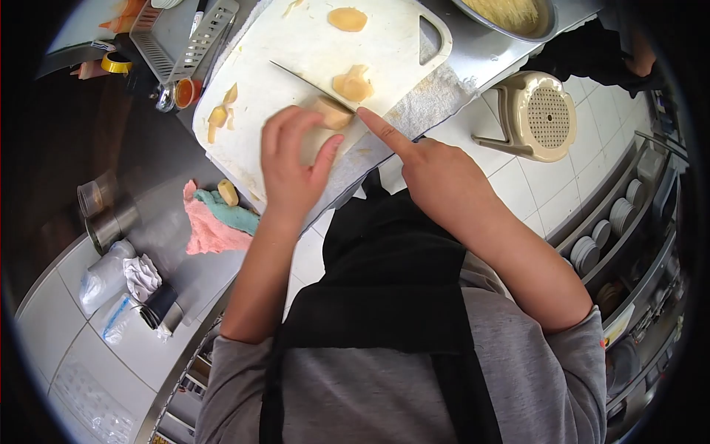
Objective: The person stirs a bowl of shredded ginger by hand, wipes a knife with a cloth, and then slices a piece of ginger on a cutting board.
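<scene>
My left hand (292, 159) is curled at the near end of a pale peeled potato (334, 113), fingertips against it and thumb held off to the side. In my right hand (444, 174) is a knife (307, 81). The index finger stretches along it, and the handle is hidden in the grip. The blade lies along the potato's far side. Just beyond the blade, several cut slices (353, 83) overlap on the white cutting board (274, 33). A flat potato piece (347, 19) rests farther up the board, with scraps (218, 116) at its left.
Under the board lies a towel (436, 92). A metal bowl (546, 29) of pale shreds stands at the upper right. Pink and green cloths (214, 229) and a small potato piece (228, 192) lie left. A stool (547, 118) and a person in dark clothing (592, 52) are at right.
</scene>
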`<state>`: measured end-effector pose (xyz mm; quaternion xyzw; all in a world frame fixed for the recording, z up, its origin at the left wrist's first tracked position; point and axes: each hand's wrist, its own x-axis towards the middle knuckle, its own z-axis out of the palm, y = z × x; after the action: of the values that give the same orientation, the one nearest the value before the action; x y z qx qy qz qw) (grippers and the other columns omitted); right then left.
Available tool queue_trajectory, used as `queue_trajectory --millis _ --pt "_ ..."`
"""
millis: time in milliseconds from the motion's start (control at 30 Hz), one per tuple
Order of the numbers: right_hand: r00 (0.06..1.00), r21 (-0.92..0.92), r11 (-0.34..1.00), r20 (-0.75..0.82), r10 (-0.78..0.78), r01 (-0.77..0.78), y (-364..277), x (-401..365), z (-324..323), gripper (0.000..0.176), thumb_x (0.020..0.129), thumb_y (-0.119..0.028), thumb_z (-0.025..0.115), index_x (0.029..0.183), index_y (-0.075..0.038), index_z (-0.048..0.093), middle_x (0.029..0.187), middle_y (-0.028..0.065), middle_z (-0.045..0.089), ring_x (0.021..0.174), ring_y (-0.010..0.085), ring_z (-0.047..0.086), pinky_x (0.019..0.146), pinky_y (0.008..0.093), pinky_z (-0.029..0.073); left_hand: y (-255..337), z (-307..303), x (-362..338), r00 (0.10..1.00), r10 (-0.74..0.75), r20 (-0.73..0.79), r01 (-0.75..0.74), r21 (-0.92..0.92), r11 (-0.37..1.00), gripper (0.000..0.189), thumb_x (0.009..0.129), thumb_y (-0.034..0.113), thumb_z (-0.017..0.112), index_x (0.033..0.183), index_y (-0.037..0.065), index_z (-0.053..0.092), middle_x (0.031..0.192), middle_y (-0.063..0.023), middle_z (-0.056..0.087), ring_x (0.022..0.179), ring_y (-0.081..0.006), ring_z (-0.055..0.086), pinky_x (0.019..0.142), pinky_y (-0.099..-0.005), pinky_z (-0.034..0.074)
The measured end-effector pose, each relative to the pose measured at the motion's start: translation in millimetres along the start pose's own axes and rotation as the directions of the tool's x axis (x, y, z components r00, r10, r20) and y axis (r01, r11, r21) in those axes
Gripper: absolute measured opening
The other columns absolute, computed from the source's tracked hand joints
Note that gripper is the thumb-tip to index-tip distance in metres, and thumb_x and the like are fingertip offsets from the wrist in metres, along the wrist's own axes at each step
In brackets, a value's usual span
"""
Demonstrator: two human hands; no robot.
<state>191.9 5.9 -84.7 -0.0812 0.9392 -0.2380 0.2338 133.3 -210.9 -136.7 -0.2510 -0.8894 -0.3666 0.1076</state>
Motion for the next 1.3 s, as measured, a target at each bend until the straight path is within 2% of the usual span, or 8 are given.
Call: queue_trajectory --millis 67,200,367,600,700,1100,1167,1300 --pt "0.997 0.001 1.0 -0.078 -0.013 0.014 1.0 -1.0 4.6 0.088 0.084 0.0 0.054 0.159 -0.034 0.023 0.07 0.0178 0.063 0.061 0.0321 0.066 0.056 0.0436 0.055 -0.4 10.7 -6.3 0.995 0.093 -0.027 -0.09 0.1 0.991 0.026 0.084 0.005 0.075 0.109 0.004 0.066 0.113 -0.0136 0.06 0.101 -0.0278 0.059 0.081 -0.0347 0.052" --pt "0.996 -0.063 0.998 -0.086 0.006 -0.012 -10.0 -22.0 -10.0 0.086 0.084 0.001 0.055 0.158 -0.033 0.028 0.067 0.015 0.06 0.058 0.0302 0.065 0.052 0.0411 0.054 -6.9 21.1 -11.4 0.998 0.051 -0.047 -0.047 0.073 0.996 0.029 0.084 0.004 0.075 0.111 0.002 0.064 0.112 -0.0138 0.06 0.102 -0.0293 0.059 0.086 -0.0361 0.05" --pt "0.991 -0.058 0.993 0.078 0.107 -0.102 -21.4 -63.5 -40.5 0.089 0.081 0.007 0.055 0.156 -0.036 0.034 0.067 0.0115 0.05 0.051 0.0276 0.058 0.049 0.0406 0.052 -5.2 23.1 -9.6 0.991 0.093 -0.095 -0.079 0.141 0.987 0.028 0.082 0.007 0.077 0.108 0.005 0.066 0.114 -0.0109 0.059 0.102 -0.03 0.056 0.086 -0.0374 0.046" --pt "0.987 -0.068 0.99 0.093 0.132 -0.126 -21.6 -65.2 -45.0 0.09 0.079 0.008 0.056 0.155 -0.036 0.035 0.07 0.0126 0.051 0.051 0.0272 0.057 0.051 0.0416 0.053 -5.3 21.7 -10.0 0.994 0.075 -0.074 -0.064 0.137 0.989 0.029 0.082 0.007 0.077 0.108 0.005 0.066 0.114 -0.011 0.059 0.103 -0.03 0.056 0.087 -0.0374 0.046" --pt "0.986 -0.075 0.989 0.103 0.135 -0.127 -21.2 -63.2 -45.8 0.09 0.08 0.008 0.055 0.155 -0.036 0.034 0.069 0.0125 0.051 0.05 0.0271 0.058 0.051 0.0413 0.053 -4.7 19.8 -10.8 0.996 0.076 -0.036 -0.07 0.148 0.987 0.03 0.085 0.002 0.07 0.114 0.001 0.062 0.117 -0.0156 0.059 0.109 -0.0322 0.057 0.092 -0.0393 0.047" --pt "0.987 -0.096 0.989 0.108 0.119 -0.108 -21.3 -58.9 -47.8 0.09 0.081 0.007 0.056 0.156 -0.036 0.034 0.068 0.0121 0.052 0.05 0.0263 0.058 0.05 0.0403 0.053 -5.1 20.5 -9.5 0.996 0.088 -0.027 -0.083 0.14 0.987 0.028 0.086 0.002 0.071 0.113 0.002 0.062 0.114 -0.0143 0.058 0.106 -0.0299 0.056 0.09 -0.0377 0.047" --pt "0.984 -0.107 0.989 0.13 0.119 -0.105 -18.5 -62.9 -48.7 0.09 0.081 0.007 0.056 0.156 -0.036 0.033 0.067 0.0116 0.051 0.049 0.0264 0.057 0.048 0.0399 0.052 -5.8 23.0 -9.6 0.993 0.085 -0.082 -0.076 0.113 0.991 0.029 0.081 0.006 0.077 0.108 0.007 0.067 0.113 -0.0099 0.059 0.102 -0.0286 0.056 0.086 -0.0368 0.047" --pt "0.985 -0.125 0.987 0.127 0.116 -0.1 -19.7 -56.9 -45.5 0.09 0.081 0.006 0.056 0.157 -0.035 0.032 0.066 0.0113 0.051 0.048 0.0261 0.057 0.047 0.0393 0.051 -4.8 22.7 -8.5 0.994 0.082 -0.078 -0.073 0.106 0.992 0.03 0.081 0.006 0.077 0.109 0.007 0.067 0.112 -0.0098 0.058 0.101 -0.0286 0.055 0.085 -0.0366 0.047"
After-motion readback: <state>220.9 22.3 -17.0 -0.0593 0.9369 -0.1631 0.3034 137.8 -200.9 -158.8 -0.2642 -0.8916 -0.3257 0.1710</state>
